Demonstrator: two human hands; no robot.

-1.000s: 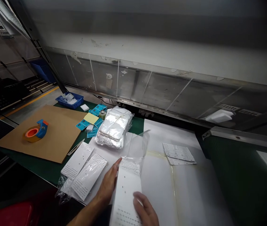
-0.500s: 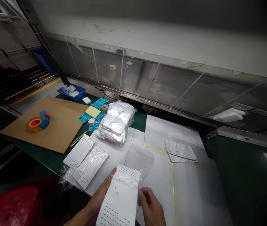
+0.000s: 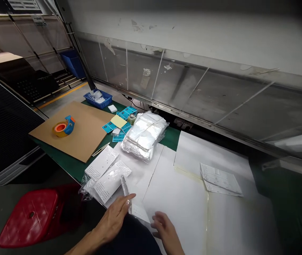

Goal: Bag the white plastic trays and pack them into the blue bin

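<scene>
My left hand [image 3: 116,216] grips a white perforated panel [image 3: 139,211] in a clear plastic bag, turned nearly edge-on near the front edge of the table. Just right of the panel is my right hand [image 3: 165,228], its fingers curled and apart with nothing visible between them. Two bagged white panels [image 3: 112,180] lie overlapping to the left of my hands. Behind them sits a tied stack of clear plastic bags [image 3: 147,132]. More white panels [image 3: 220,179] rest on the white sheets at the right.
Brown cardboard [image 3: 87,122] carries a tape dispenser [image 3: 64,126]. Blue label sheets [image 3: 127,112], a small jar [image 3: 131,119] and a blue tray [image 3: 105,102] are near the back. A red stool [image 3: 30,219] stands at the lower left.
The held panel has tilted from face-up to nearly edge-on in my left hand. My right hand has come away from the bag's side. The view has swung left.
</scene>
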